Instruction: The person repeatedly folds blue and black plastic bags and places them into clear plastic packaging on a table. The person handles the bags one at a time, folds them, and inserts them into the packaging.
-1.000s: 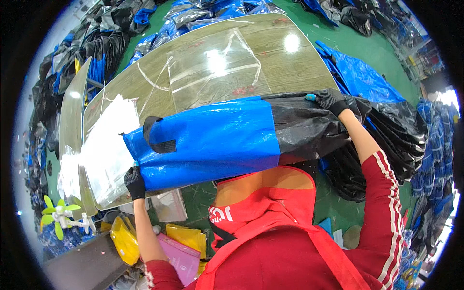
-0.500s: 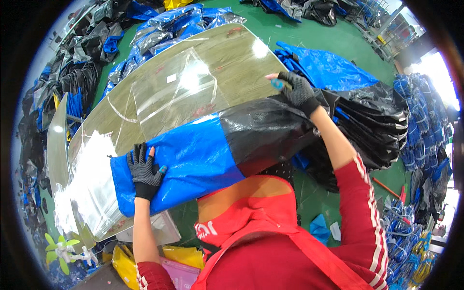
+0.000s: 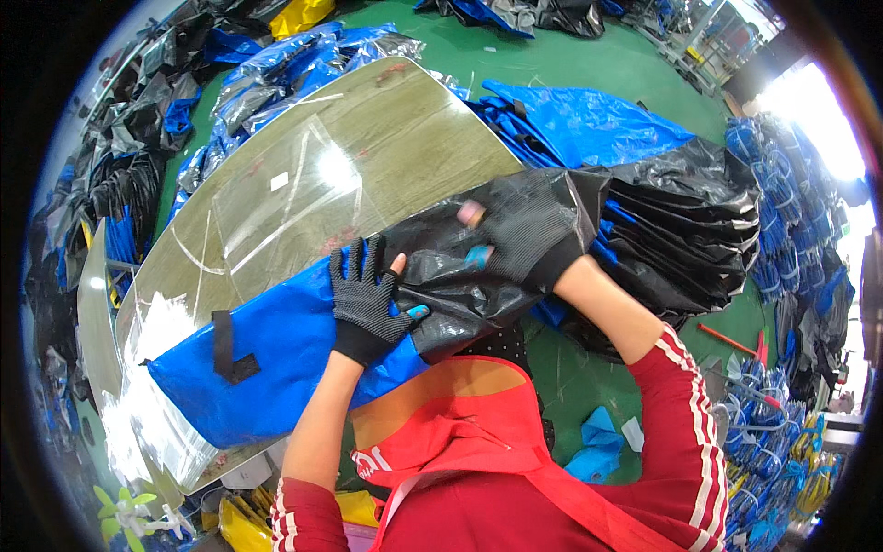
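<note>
Both hands are working on the long blue-and-black bag (image 3: pixel 303 350), so we are starting there, then going down in size.

We are seeing the wooden worktable (image 3: pixel 405 138) carrying everything; it is serving as the flat surface to smooth against. A clear plastic sheet (image 3: pixel 276 212) is lying on it just beyond the bag, probably protecting the top.

The bag is lying across the near edge of the table, blue end toward our left, black end toward our right, right in front of the red apron (image 3: pixel 460 442). It is sitting close to the body, likely so both arms are reaching it without stretching.

A heap of black bags (image 3: pixel 690 221) is piling up off the right side of the table, with blue ones (image 3: pixel 579 120) behind it, near enough to reach.

We are reading the left hand (image 3: pixel 368 299) as spread wide and flat, gloved fingers fanned, pressing the bag down where blue is meeting black; it is not gripping anything, seemingly pinning the bag.

The right hand (image 3: pixel 524 230) is curling over the black end with fingers bent, apparently bunching or folding the material; how tightly it is closing we cannot tell, since the picture is blurring there.

Smallest: a black strap patch (image 3: pixel 225 345) is showing on the blue end, facing up.
</note>
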A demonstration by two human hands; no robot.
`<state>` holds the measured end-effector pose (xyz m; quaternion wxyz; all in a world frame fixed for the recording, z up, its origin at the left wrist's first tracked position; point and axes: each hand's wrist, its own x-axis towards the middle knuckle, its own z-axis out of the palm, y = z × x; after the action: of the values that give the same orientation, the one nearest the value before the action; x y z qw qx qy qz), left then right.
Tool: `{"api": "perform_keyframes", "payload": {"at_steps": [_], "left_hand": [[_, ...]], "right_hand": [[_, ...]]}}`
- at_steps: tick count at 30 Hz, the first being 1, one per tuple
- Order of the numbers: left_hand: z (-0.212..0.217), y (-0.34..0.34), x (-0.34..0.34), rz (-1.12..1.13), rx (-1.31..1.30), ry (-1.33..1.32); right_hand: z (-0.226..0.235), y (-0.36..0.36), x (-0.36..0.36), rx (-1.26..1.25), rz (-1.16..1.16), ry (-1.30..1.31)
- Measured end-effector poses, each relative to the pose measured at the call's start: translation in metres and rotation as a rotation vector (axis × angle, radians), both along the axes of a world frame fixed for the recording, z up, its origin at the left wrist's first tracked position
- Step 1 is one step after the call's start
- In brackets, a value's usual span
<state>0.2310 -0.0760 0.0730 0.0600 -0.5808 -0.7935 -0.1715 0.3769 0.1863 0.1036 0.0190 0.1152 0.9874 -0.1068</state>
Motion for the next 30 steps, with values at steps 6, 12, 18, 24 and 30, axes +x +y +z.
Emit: {"api": "perform_keyframes", "payload": {"at_steps": [6,12,18,24,30], "left_hand": [[0.002,0.018,0.000,-0.013,-0.134,-0.047],[-0.012,0.077,0.024,-0.041,-0.109,0.056],[-0.015,0.072,0.026,-0.072,-0.110,0.044],[-0.020,0.040,0.026,-0.227,-0.274,0.729],[0.033,-0.073,0.014,-0.630,-0.276,-0.279]], "right_hand": [[-0.029,0.046,0.034,0.188,-0.214,0.247],[-0.080,0.056,0.064,-0.517,-0.893,0.977],[0.017,-0.024,0.060,-1.278,-0.807,1.047],[0.074,-0.141,-0.014,-0.337,0.065,0.586],[0.024,-0.182,-0.028,-0.176,0.197,0.409]]}}
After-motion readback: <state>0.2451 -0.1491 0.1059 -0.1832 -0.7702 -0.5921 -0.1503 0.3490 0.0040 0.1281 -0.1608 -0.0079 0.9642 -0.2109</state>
